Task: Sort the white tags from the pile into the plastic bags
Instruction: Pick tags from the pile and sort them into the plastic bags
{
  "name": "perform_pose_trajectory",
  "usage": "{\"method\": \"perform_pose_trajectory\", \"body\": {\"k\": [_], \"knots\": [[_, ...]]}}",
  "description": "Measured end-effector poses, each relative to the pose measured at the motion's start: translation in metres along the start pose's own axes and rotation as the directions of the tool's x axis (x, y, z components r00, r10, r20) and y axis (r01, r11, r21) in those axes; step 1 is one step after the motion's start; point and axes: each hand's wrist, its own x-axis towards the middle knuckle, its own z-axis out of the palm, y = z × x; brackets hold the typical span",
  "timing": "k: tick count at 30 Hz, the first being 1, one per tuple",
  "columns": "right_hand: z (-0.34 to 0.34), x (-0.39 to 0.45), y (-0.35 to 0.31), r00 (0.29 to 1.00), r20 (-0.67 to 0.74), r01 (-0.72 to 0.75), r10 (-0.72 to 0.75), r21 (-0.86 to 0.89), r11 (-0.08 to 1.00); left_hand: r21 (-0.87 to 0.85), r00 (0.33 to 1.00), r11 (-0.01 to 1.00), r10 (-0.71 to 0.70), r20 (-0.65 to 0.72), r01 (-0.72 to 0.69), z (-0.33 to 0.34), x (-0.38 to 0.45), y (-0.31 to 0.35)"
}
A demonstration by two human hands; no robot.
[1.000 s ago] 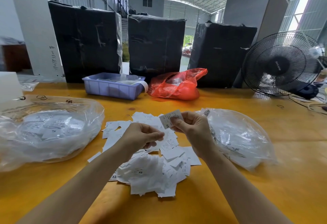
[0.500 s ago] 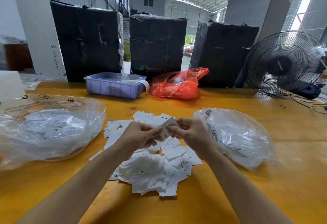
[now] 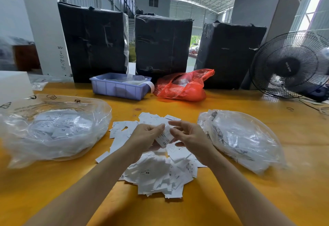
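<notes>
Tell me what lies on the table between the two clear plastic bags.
In the head view, the pile of white tags lies between the left bag and the right bag, with both hands above it holding one tag.

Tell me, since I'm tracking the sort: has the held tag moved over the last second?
Yes. The tag has come down toward the pile, and both the left hand and the right hand now pinch it.
</notes>
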Motion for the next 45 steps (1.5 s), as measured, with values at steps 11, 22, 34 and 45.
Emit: {"method": "perform_pose_trajectory", "body": {"k": [11, 22, 34, 45], "knots": [[0.002, -0.002, 0.000, 1.000, -0.023, 0.019, -0.017, 0.095, 0.995, -0.008, 0.998, 0.998, -0.058, -0.038, 0.058, 0.000, -0.003, 0.003], [-0.002, -0.001, -0.001, 0.980, -0.097, -0.122, 0.174, 0.402, 0.907, -0.086, 0.995, 0.991, -0.098, 0.026, 0.100, -0.004, 0.004, 0.000], [-0.011, 0.000, -0.007, 0.942, -0.334, 0.046, 0.010, 0.159, 0.986, 0.255, 0.903, 0.956, 0.235, -0.361, -0.147, -0.077, 0.013, 0.026], [-0.134, 0.001, 0.053, 0.724, -0.677, -0.427, -0.133, -0.591, 0.685, 0.650, 0.569, 0.633, 0.375, -0.732, 0.421, -0.197, 0.003, 0.020]]}}
